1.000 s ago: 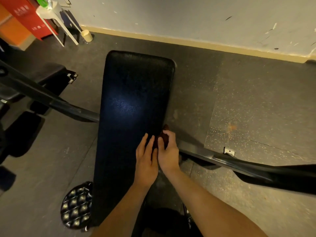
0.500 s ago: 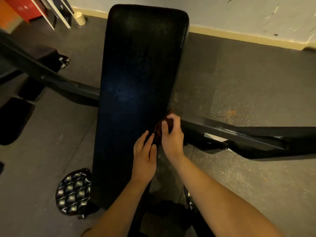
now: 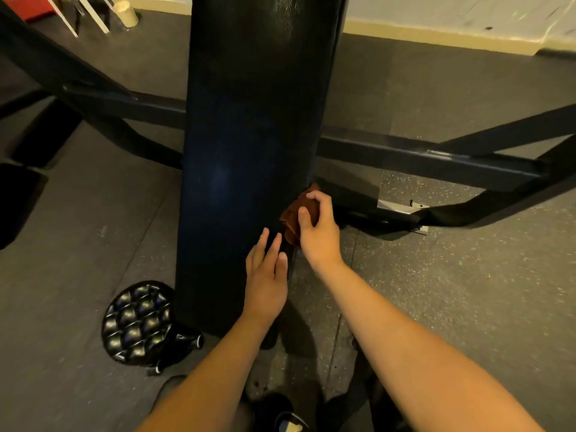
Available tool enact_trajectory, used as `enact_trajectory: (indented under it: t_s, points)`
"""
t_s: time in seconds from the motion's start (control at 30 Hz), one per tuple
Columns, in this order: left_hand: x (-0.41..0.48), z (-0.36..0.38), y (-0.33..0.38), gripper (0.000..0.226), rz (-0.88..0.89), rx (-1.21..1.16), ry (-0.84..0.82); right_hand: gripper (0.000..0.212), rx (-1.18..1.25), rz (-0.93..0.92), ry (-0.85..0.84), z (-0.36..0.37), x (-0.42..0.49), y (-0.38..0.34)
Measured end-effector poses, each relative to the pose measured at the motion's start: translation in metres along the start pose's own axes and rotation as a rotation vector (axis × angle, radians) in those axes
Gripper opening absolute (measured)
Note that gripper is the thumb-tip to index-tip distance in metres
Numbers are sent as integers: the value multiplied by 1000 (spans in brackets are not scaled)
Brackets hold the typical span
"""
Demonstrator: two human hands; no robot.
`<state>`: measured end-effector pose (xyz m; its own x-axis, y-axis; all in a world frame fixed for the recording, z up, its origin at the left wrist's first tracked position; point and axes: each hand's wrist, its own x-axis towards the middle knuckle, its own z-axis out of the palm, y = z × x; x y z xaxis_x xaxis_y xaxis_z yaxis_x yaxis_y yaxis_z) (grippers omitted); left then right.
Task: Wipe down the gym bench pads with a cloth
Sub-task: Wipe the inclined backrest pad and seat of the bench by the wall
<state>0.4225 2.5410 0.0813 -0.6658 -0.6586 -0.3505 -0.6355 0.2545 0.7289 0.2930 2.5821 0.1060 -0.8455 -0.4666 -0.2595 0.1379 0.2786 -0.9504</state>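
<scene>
This is a gym, plain and well used. A long black vinyl bench (image 3: 249,120) runs up the middle of the view. It sits on a heavy black steel frame (image 3: 420,157) whose bars spread out to both sides, with a metal foot plate (image 3: 402,207) lying flat on the ground. The floor (image 3: 467,291) is dark speckled rubber matting laid in tiles with visible seams. A round quilted pad (image 3: 137,322) sits low beside the bench's near end. Behind, a scuffed pale wall (image 3: 436,7) meets a cream skirting (image 3: 436,42).
</scene>
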Motion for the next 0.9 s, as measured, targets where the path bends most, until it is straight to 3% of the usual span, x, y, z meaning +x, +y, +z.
enact_trajectory:
  t_s: [0.2,0.43,0.67,0.9]
  points:
    - [-20,21,-42,51,48,3,33,27,-64,65,-9,15,-43,55]
    - [-46,55,-66,53,-76,-48,79,22,-149,139,-162,4,-65,90]
    - [-76,80,-86,50,-268,-138,247,31,-93,-20,-202,-6,-46,90]
    - [-88,129,-127,45,-173,-236,459,23,-141,-19,-407,-2,-94,184]
